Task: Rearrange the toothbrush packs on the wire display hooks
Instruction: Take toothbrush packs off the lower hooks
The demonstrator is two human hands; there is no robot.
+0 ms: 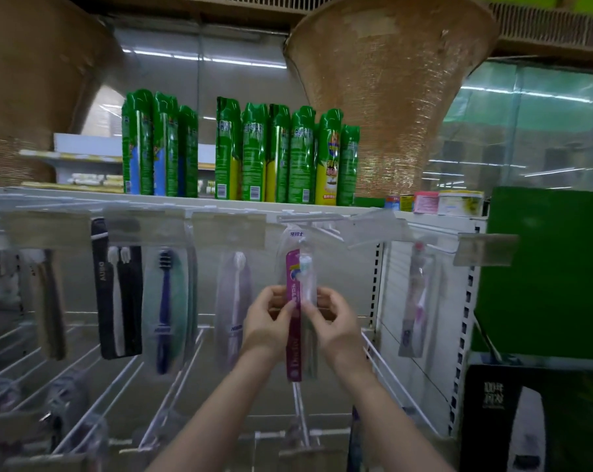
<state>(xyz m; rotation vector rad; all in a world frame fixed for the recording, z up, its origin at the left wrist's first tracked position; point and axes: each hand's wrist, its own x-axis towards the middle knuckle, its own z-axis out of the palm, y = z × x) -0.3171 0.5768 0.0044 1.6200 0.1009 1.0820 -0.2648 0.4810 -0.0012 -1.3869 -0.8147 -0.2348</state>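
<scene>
1. Both hands form the grip: the left hand [266, 313] and right hand [329, 313] pinch the purple toothbrush pack [296, 301] at mid-height, fingers curled round its edges.
2. Above the grip, the pack's top sits by a wire hook [308, 218]; whether it hangs there I cannot tell.
3. It is likely light, thin and bendy, with slippery clear plastic; holding both edges looks sensible.
4. Purple card strip, clear blister, pale brush head above the grip.
</scene>
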